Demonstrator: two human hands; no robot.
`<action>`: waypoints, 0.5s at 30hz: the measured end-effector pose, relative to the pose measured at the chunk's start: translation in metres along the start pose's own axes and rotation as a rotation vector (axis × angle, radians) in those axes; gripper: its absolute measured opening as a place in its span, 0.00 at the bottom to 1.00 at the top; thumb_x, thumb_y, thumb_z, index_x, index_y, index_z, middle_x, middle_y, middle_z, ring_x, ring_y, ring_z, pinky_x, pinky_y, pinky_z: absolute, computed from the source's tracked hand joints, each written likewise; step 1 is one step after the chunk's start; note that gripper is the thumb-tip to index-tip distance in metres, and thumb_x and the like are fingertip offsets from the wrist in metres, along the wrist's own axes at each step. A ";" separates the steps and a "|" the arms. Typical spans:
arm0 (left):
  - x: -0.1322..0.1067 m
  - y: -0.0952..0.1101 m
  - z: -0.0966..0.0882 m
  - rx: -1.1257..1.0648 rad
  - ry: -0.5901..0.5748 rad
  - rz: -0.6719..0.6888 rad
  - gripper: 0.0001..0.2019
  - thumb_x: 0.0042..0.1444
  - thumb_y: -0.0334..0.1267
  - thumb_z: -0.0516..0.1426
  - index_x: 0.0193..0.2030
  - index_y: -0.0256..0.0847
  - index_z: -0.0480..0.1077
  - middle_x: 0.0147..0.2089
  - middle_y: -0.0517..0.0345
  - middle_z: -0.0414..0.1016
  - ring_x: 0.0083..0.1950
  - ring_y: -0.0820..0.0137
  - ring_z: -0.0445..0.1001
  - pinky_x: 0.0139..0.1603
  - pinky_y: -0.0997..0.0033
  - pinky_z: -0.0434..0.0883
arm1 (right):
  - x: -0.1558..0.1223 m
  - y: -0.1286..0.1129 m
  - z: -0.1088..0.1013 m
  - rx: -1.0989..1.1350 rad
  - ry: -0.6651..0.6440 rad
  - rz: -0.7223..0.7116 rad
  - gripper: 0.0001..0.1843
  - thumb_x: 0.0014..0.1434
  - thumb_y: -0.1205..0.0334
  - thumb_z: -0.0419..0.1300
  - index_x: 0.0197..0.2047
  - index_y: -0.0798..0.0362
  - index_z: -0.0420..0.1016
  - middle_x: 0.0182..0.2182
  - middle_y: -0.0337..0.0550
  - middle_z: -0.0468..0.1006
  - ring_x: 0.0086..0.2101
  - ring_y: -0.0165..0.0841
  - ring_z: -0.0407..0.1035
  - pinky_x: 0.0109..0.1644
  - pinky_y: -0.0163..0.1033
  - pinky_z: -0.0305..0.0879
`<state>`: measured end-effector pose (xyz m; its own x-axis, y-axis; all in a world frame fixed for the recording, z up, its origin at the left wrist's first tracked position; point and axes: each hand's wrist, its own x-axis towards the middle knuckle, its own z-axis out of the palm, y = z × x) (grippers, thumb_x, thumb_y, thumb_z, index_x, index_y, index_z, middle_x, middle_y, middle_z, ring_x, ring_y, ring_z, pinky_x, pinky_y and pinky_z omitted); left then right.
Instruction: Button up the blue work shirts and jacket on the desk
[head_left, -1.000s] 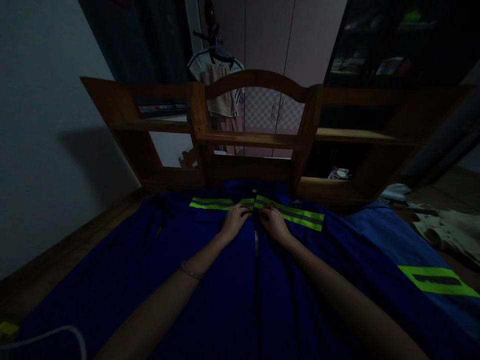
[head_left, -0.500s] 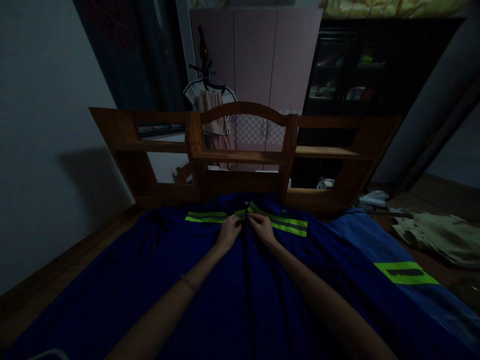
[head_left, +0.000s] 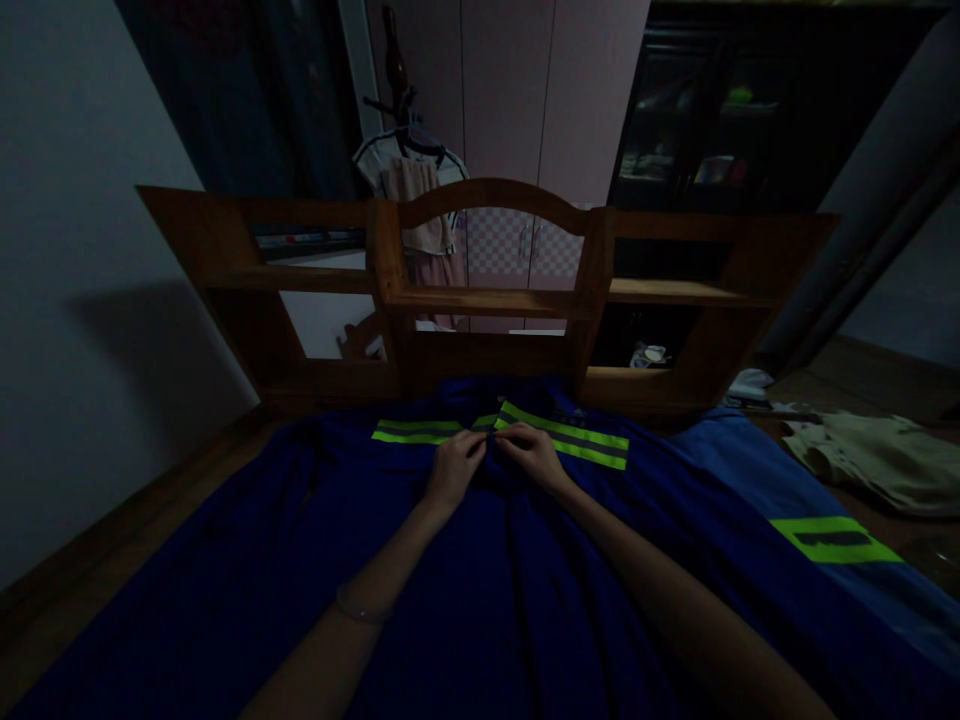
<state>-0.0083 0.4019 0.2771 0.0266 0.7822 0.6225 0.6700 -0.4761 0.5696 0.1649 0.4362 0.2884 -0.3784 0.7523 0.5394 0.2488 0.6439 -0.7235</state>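
Drawn closer together than a second ago: left hand (head_left: 452, 465) and right hand (head_left: 531, 452), fingertips now almost meeting at the jacket (head_left: 480, 580) front. White gap below the hands now closed; stripes (head_left: 559, 434) nearly joined.

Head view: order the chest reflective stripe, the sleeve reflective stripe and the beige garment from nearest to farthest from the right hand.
From the right hand:
1. Chest reflective stripe, at the fingertips.
2. Sleeve reflective stripe, far right on the blue work jacket.
3. Beige garment, beyond the sleeve, right edge.

Left hand (head_left: 452, 468), right hand (head_left: 534, 452) pinch blue jacket (head_left: 465, 580) front at reflective stripes (head_left: 564, 437).
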 end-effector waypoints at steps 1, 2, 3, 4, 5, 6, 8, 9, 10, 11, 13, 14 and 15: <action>-0.001 -0.001 0.001 -0.003 0.000 0.008 0.10 0.58 0.33 0.54 0.42 0.43 0.75 0.40 0.56 0.77 0.41 0.68 0.75 0.44 0.71 0.69 | 0.000 -0.001 0.001 -0.005 -0.002 -0.012 0.10 0.59 0.57 0.59 0.40 0.51 0.79 0.37 0.44 0.76 0.40 0.35 0.71 0.46 0.38 0.67; -0.002 -0.002 0.001 -0.006 -0.001 0.016 0.10 0.58 0.33 0.54 0.42 0.43 0.75 0.41 0.56 0.77 0.41 0.68 0.75 0.43 0.71 0.70 | -0.001 -0.002 0.001 -0.012 0.000 -0.021 0.10 0.60 0.58 0.59 0.41 0.51 0.79 0.37 0.43 0.76 0.39 0.34 0.71 0.45 0.37 0.67; -0.002 -0.003 0.001 -0.007 -0.002 0.024 0.10 0.58 0.33 0.54 0.42 0.43 0.75 0.41 0.56 0.77 0.41 0.68 0.75 0.43 0.71 0.70 | -0.001 -0.002 0.002 -0.025 0.006 -0.029 0.10 0.59 0.58 0.59 0.41 0.51 0.78 0.37 0.43 0.75 0.38 0.34 0.71 0.44 0.37 0.67; -0.003 -0.004 0.001 -0.005 -0.003 0.030 0.10 0.58 0.32 0.54 0.42 0.42 0.76 0.40 0.55 0.77 0.41 0.68 0.75 0.43 0.71 0.70 | -0.002 -0.004 0.002 -0.043 0.015 -0.042 0.09 0.60 0.59 0.59 0.41 0.51 0.78 0.37 0.43 0.75 0.38 0.33 0.70 0.43 0.36 0.67; -0.003 -0.005 0.002 -0.002 -0.006 0.038 0.10 0.58 0.32 0.54 0.42 0.42 0.76 0.40 0.55 0.77 0.41 0.68 0.75 0.43 0.71 0.70 | -0.002 -0.005 0.003 -0.065 0.028 -0.062 0.09 0.60 0.59 0.58 0.41 0.52 0.77 0.37 0.43 0.74 0.38 0.33 0.70 0.43 0.37 0.67; -0.003 -0.006 0.002 0.001 -0.008 0.047 0.10 0.58 0.32 0.54 0.42 0.42 0.76 0.40 0.55 0.78 0.41 0.68 0.76 0.43 0.70 0.71 | -0.003 -0.007 0.003 -0.090 0.044 -0.091 0.08 0.60 0.60 0.58 0.40 0.52 0.77 0.37 0.43 0.73 0.39 0.33 0.69 0.44 0.37 0.66; -0.003 -0.007 0.002 0.003 0.001 0.065 0.10 0.57 0.31 0.55 0.42 0.41 0.76 0.41 0.54 0.78 0.41 0.67 0.76 0.44 0.69 0.71 | -0.004 -0.011 0.004 -0.132 0.071 -0.167 0.08 0.62 0.62 0.55 0.39 0.52 0.76 0.39 0.45 0.72 0.42 0.34 0.68 0.47 0.39 0.65; -0.003 -0.008 0.002 0.001 0.015 0.075 0.10 0.57 0.31 0.55 0.42 0.40 0.76 0.41 0.54 0.78 0.42 0.67 0.76 0.45 0.68 0.71 | -0.005 -0.013 0.005 -0.146 0.078 -0.203 0.09 0.62 0.63 0.54 0.40 0.52 0.76 0.40 0.46 0.71 0.43 0.34 0.68 0.48 0.39 0.65; -0.003 -0.008 0.002 -0.004 0.033 0.084 0.10 0.57 0.31 0.55 0.42 0.40 0.76 0.41 0.54 0.78 0.42 0.67 0.76 0.46 0.68 0.72 | -0.005 -0.014 0.005 -0.155 0.080 -0.231 0.09 0.63 0.64 0.53 0.41 0.53 0.75 0.41 0.46 0.71 0.43 0.35 0.67 0.48 0.39 0.64; -0.003 -0.008 0.002 -0.010 0.053 0.092 0.09 0.57 0.31 0.56 0.43 0.40 0.76 0.42 0.54 0.78 0.43 0.67 0.76 0.46 0.68 0.72 | -0.006 -0.016 0.006 -0.161 0.079 -0.251 0.09 0.63 0.65 0.53 0.42 0.52 0.74 0.41 0.46 0.71 0.44 0.35 0.67 0.48 0.39 0.64; -0.003 -0.009 0.001 -0.026 0.086 0.106 0.09 0.57 0.32 0.56 0.43 0.40 0.76 0.42 0.54 0.78 0.43 0.67 0.76 0.46 0.68 0.72 | -0.006 -0.017 0.006 -0.174 0.078 -0.271 0.09 0.62 0.66 0.53 0.43 0.52 0.73 0.41 0.47 0.71 0.43 0.35 0.67 0.48 0.39 0.65; -0.004 -0.009 0.001 -0.033 0.095 0.110 0.09 0.57 0.33 0.56 0.42 0.40 0.76 0.42 0.54 0.78 0.43 0.68 0.76 0.46 0.68 0.72 | -0.007 -0.016 0.007 -0.181 0.077 -0.276 0.09 0.62 0.66 0.54 0.43 0.52 0.73 0.41 0.46 0.71 0.43 0.35 0.67 0.47 0.39 0.65; -0.004 -0.008 0.001 -0.038 0.100 0.112 0.09 0.57 0.33 0.56 0.42 0.41 0.76 0.42 0.54 0.78 0.42 0.68 0.76 0.46 0.68 0.73 | -0.006 -0.016 0.007 -0.186 0.075 -0.279 0.08 0.62 0.67 0.54 0.43 0.52 0.73 0.40 0.46 0.71 0.42 0.35 0.68 0.47 0.39 0.65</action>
<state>-0.0136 0.4030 0.2696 0.0244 0.6803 0.7325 0.6388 -0.5743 0.5120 0.1569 0.4202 0.2932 -0.3899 0.5475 0.7404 0.3061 0.8354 -0.4565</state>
